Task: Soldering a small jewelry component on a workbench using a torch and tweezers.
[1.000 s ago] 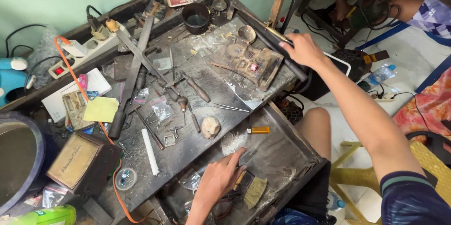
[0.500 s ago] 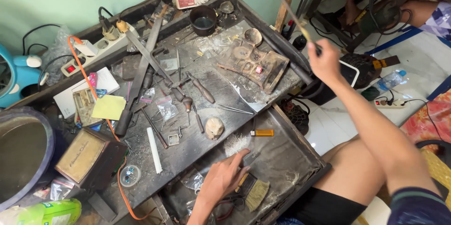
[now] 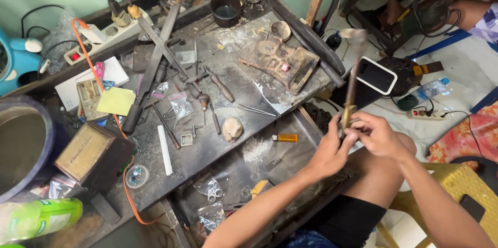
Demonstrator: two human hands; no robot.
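Note:
Both hands meet over my lap, to the right of the workbench. My right hand [image 3: 381, 135] grips the lower, brass-coloured end of a long thin metal tool [image 3: 351, 84]. The tool stands nearly upright, and its head at the top is blurred. My left hand [image 3: 328, 150] closes on the same lower end from the left, its fingers touching the right hand. Just left of the hands is the open drawer [image 3: 290, 162] of the dark workbench [image 3: 207, 149].
The bench is crowded: long files [image 3: 155, 56], small plastic bags, a pale stone [image 3: 232, 129], an orange lighter [image 3: 285, 137], a white stick [image 3: 165, 149], a black cup [image 3: 226, 7] and a wooden box [image 3: 85, 152]. A phone [image 3: 377, 75] lies on a dark object beyond the tool.
My right hand lifted the long tool from the bench's right edge and brought it down toward my lap. My left hand left the drawer and joined it on the tool.

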